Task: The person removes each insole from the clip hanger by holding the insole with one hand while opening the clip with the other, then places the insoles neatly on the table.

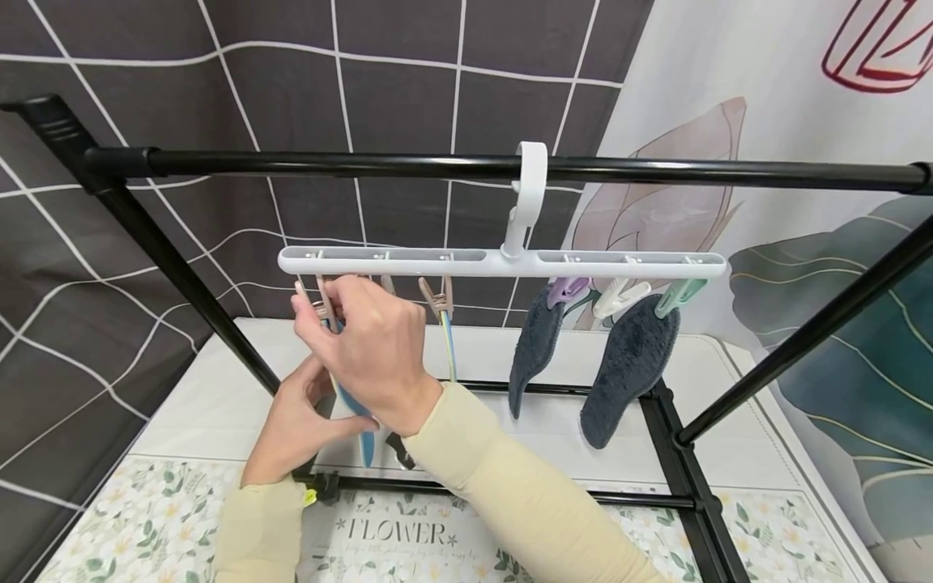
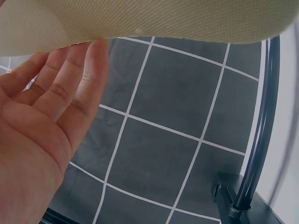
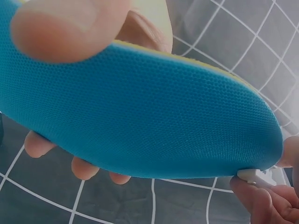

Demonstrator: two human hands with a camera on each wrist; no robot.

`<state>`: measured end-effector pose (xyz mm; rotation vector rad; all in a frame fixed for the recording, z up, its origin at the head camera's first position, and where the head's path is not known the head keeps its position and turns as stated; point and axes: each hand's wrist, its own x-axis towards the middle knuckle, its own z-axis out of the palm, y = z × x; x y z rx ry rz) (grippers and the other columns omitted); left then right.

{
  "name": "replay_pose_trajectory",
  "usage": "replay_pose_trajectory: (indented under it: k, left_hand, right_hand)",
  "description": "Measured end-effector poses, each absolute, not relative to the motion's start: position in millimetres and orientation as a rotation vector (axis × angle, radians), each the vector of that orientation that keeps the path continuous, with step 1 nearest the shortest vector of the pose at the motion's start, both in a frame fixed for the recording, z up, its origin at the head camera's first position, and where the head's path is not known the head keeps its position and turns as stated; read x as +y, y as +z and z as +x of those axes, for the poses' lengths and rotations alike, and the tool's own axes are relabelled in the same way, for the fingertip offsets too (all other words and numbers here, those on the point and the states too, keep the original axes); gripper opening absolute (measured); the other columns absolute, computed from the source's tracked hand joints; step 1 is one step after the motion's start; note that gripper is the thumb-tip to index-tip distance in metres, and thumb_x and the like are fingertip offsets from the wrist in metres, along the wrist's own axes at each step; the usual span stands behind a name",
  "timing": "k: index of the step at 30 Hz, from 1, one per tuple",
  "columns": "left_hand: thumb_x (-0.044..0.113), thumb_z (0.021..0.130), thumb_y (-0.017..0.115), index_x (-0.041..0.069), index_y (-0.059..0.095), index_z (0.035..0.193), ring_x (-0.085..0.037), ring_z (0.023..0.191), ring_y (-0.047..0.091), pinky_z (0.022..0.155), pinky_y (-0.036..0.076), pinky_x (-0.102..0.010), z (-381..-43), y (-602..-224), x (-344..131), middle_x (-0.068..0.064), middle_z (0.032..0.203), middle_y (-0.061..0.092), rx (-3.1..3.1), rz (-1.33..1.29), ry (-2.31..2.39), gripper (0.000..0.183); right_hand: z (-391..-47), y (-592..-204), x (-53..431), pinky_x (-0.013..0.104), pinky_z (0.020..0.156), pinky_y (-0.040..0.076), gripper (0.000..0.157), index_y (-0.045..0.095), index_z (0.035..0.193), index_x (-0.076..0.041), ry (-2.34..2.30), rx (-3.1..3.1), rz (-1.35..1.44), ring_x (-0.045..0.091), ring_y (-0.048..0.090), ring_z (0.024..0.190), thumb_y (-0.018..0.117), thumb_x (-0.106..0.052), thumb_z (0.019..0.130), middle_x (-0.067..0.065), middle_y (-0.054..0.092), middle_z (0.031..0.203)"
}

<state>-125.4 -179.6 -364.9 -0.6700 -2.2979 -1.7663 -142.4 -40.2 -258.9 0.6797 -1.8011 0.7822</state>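
Observation:
My right hand [image 1: 375,344] is up at the left end of a white hanger [image 1: 408,261], pinching a pale clothespin [image 3: 254,176] at the end of a blue insole [image 3: 154,116]. Lower down, my left hand [image 1: 302,425] holds that insole between thumb and fingers. In the left wrist view the palm and long fingers show, partly behind a cream sleeve. Another insole [image 1: 448,348], thin and edge-on, hangs from a beige clothespin [image 1: 440,300] to the right. Two dark grey fuzzy insoles [image 1: 628,368] hang at the hanger's right side, by purple and green clothespins [image 1: 679,296].
The hanger hooks over a black rail [image 1: 328,164] of a black frame. A white clothespin [image 1: 619,298] hangs between the grey insoles. Below is a white tabletop with a floral mat [image 1: 131,518]. A dark grid-patterned cloth [image 1: 394,105] covers the back.

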Motion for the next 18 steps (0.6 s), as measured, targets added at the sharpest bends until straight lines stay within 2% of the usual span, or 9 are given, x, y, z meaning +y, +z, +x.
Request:
replay_pose_trajectory:
  k: [12, 18]
  left_hand:
    - [0.003, 0.055, 0.089, 0.025, 0.043, 0.138, -0.018, 0.111, 0.053, 0.087, 0.047, -0.027, -126.4, -366.9, -181.3, 0.002, 0.131, 0.051, -2.296, -0.669, -1.748, 0.098]
    - [0.007, 0.055, 0.089, 0.027, 0.04, 0.14, -0.016, 0.115, 0.052, 0.089, 0.046, -0.026, -127.5, -367.4, -180.2, 0.005, 0.132, 0.051, -2.325, -0.652, -1.734, 0.1]
  right_hand:
    - [-145.7, -260.0, -38.5, 0.012, 0.039, 0.021, 0.019, 0.058, 0.065, -0.013, 0.77, -1.791, 0.673, 0.0, 0.039, 0.046, 0.064, -0.023, 0.08, -0.008, 0.049, 0.056]
    - [-148.2, -261.1, -36.3, 0.012, 0.039, 0.022, 0.018, 0.057, 0.064, -0.013, 0.766, -1.783, 0.671, 0.0, 0.038, 0.046, 0.064, -0.021, 0.078, -0.008, 0.048, 0.055]
